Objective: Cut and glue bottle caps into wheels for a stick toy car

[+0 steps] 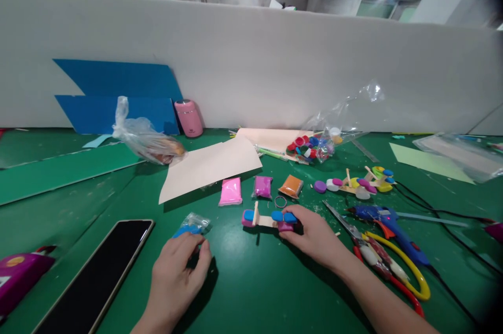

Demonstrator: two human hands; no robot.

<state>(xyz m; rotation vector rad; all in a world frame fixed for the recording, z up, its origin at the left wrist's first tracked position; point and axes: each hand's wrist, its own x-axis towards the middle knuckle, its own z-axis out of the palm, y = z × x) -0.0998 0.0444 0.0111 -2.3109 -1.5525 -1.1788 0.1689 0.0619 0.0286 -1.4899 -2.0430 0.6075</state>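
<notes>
Between the thumb and fingers of my right hand [308, 232] is a small craft-stick toy [267, 221], with blue and pink round pieces at both ends and a short upright stick. I hold it by its right end, just above the green table. My left hand [178, 271] rests to the left, fingers bent and thumb apart from the index finger. Just beyond its fingertips lies a blue packet [192, 225] in clear plastic; whether the fingers touch it is hard to see. Pink [230, 191], purple [262, 187] and orange [291, 186] packets and a metal ring [280, 201] lie behind the toy.
A phone [98, 276] lies at the left. Scissors [349, 226], yellow-and-red-handled pliers [393, 266] and a corded blue glue gun [393, 229] are at the right. Behind stand more stick toys [365, 184], bottle caps [310, 146], beige card [212, 166] and a pink flask [189, 118].
</notes>
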